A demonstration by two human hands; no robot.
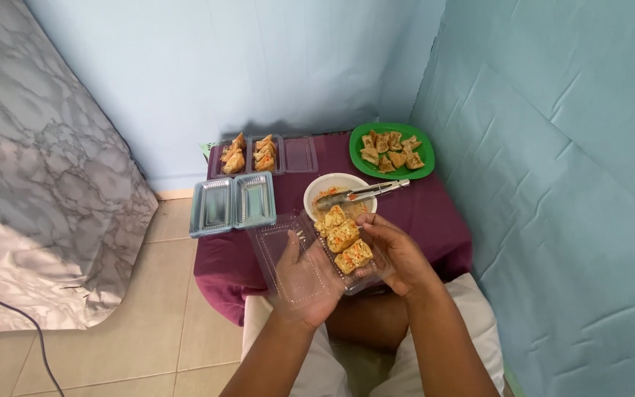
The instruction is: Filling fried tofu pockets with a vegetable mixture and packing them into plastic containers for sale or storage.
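head view: maroon-clothed table (435,213) against pale blue walls (259,59), both hands clamped on clear food box (310,257).

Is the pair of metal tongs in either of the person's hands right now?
No. The tongs rest across the white bowl, while the left hand and right hand hold the clear hinged container of stuffed tofu pieces.

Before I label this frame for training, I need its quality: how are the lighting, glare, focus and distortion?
Head view: soft, even light, with only faint shadows on the maroon tablecloth; glare on the clear plastic container that both hands, left hand and right hand, hold; hands and filled snacks reasonably sharp; wide-angle lens bends the edges.
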